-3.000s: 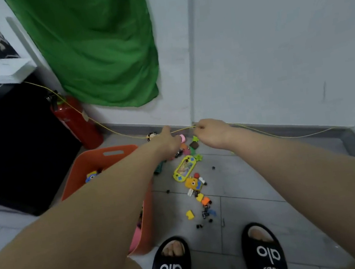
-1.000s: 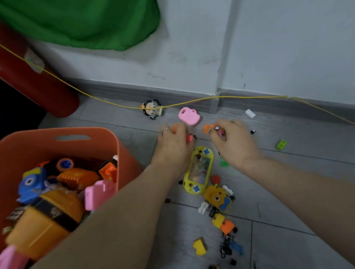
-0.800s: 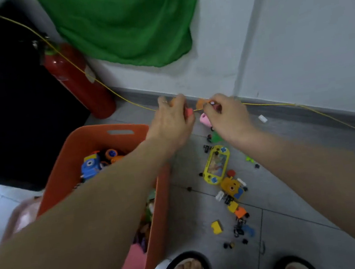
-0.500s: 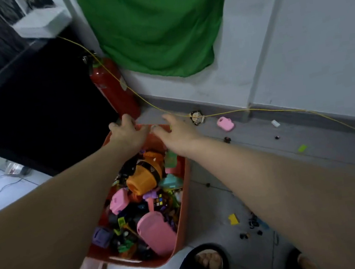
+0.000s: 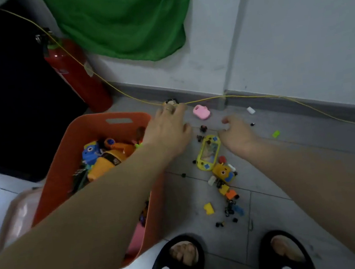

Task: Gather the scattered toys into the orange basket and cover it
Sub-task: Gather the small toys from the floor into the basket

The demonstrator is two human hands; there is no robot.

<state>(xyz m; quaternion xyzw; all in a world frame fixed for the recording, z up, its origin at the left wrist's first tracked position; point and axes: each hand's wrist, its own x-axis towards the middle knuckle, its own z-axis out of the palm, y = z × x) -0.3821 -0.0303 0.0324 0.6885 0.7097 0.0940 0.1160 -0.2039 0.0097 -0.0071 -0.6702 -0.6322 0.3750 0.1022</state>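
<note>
The orange basket [image 5: 79, 147] stands on the floor at left, filled with toys. My left hand [image 5: 168, 133] reaches past its right rim with fingers spread, holding nothing. My right hand [image 5: 236, 134] hovers over the floor with loosely curled fingers, empty. Between and below them lie a yellow handheld game toy [image 5: 208, 152], an orange-yellow block figure [image 5: 223, 172], a yellow brick [image 5: 209, 208] and several small dark pieces. A pink toy [image 5: 201, 112] and a round doll-head toy [image 5: 171, 102] lie by the wall.
A red fire extinguisher [image 5: 76, 77] stands beside dark furniture at left. A yellow cord [image 5: 257, 95] runs along the skirting. A green cloth [image 5: 125, 19] hangs on the wall. A pink lid [image 5: 14, 221] lies left of the basket. My slippered feet [image 5: 178, 267] stand at the bottom.
Both hands were over the basket half a second ago; they have swung right, empty, back above the scattered toys on the floor.
</note>
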